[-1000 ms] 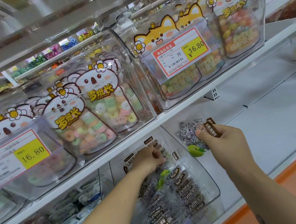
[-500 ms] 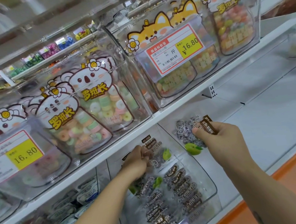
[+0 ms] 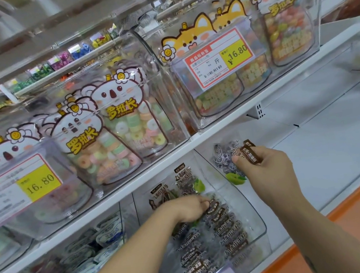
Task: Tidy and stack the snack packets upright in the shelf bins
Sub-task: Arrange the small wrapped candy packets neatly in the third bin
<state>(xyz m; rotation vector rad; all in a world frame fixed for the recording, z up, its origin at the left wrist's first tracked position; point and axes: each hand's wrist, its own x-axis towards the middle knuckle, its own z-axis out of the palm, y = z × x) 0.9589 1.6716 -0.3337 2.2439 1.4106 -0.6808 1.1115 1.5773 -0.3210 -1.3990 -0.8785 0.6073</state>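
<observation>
Clear plastic forms the bin, which stands on the white lower shelf.

1. Right hand: closed in a pinch on 1 packet. The thumb lies on the front of the packet's brown top label and the fingers are curled behind it. The packet hangs upright from this pinch, above the bin's right wall and just below the edge of the upper shelf. Dark contents and a green print show through its clear film. The forearm enters from the lower right, with the wrist straight and the back of the hand toward the camera.

2. Left hand: inside the bin, palm down, with the fingers bent downward onto the packets. The fingertips touch the label ends of the rear rows. They may be gripping a packet, but the hand hides the contact, so the grip state cannot be told. The forearm enters from the lower left and crosses the bin's front.

3. Packets: the rows in the bin lean back in overlapping order, brown labels up. About 2 rear packets stand upright against the back of the bin, behind the left hand.

4. Surroundings: the upper shelf carries clear candy bins with a 16.80 price tag.
</observation>
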